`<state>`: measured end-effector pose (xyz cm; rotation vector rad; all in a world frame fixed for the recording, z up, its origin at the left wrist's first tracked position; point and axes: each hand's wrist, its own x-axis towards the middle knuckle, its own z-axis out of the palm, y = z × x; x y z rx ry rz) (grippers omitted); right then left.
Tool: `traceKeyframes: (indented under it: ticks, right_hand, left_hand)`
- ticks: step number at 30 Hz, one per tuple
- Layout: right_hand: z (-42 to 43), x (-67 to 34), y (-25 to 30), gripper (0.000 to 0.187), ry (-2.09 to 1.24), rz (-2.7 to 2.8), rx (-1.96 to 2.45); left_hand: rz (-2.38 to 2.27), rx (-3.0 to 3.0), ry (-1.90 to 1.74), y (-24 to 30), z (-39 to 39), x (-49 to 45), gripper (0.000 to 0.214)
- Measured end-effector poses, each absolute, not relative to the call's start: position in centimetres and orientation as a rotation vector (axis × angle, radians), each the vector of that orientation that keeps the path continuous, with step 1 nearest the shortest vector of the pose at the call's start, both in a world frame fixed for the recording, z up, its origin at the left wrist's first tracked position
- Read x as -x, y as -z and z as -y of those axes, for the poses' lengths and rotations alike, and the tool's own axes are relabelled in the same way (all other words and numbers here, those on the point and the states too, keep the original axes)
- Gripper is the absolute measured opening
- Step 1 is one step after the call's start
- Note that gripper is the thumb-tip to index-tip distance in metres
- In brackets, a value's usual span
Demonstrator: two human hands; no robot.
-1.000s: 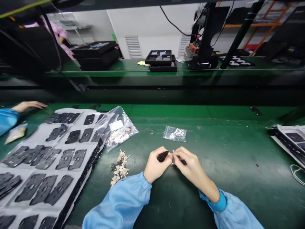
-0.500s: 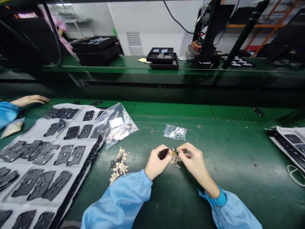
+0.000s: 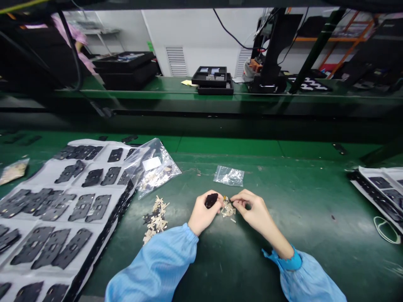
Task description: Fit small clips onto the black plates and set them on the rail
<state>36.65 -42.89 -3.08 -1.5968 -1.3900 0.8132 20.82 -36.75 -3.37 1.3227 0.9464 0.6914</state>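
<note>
My left hand (image 3: 204,213) is closed around a small black plate-like part (image 3: 211,200), which is mostly hidden by the fingers and palm. My right hand (image 3: 252,205) has thumb and forefinger pinched together; whatever is between them is too small to name. Between the two hands lies a little heap of small pale metal pieces (image 3: 228,208), with the right fingertips at its edge. A larger pile of beige and black small pieces (image 3: 156,220) sits left of my left hand. Just beyond the hands is a small clear zip bag (image 3: 229,175).
On the left, a pale sheeted tray (image 3: 71,222) carries rows of black flat parts, with a clear bag of pieces (image 3: 155,170) overlapping its corner. Another small bag (image 3: 14,171) lies far left. At the right edge are another tray (image 3: 371,191) and a white loop (image 3: 386,230).
My right fingertips have drawn slightly away from my left hand, uncovering more of the little heap. A co-worker's hand and blue sleeve at the far left have gone out of view.
</note>
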Motion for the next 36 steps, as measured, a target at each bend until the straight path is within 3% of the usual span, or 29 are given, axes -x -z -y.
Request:
traceKeyframes:
  ticks: [6, 16, 28, 36]
  right_hand:
    - [42.8, -35.8, 2.8, 0.019, -1.289, 0.973, 1.39]
    - [43.0, -35.5, 3.3, 0.019, -1.193, 0.97, 1.381]
    - [43.0, -34.9, 2.6, 0.022, -1.207, 0.916, 1.362]
    - [42.7, -37.5, 2.1, 0.026, -1.005, 0.664, 1.405]
  left_hand:
    - [-0.894, -1.373, -0.63, 2.9, 37.3, -20.9, 0.008]
    - [-0.9, -1.693, -0.868, 3.2, 37.6, -20.8, 0.011]
    - [-1.026, -1.767, -0.895, 3.4, 37.6, -20.5, 0.012]
    - [-0.901, -2.062, -0.773, 3.6, 37.4, -20.2, 0.018]
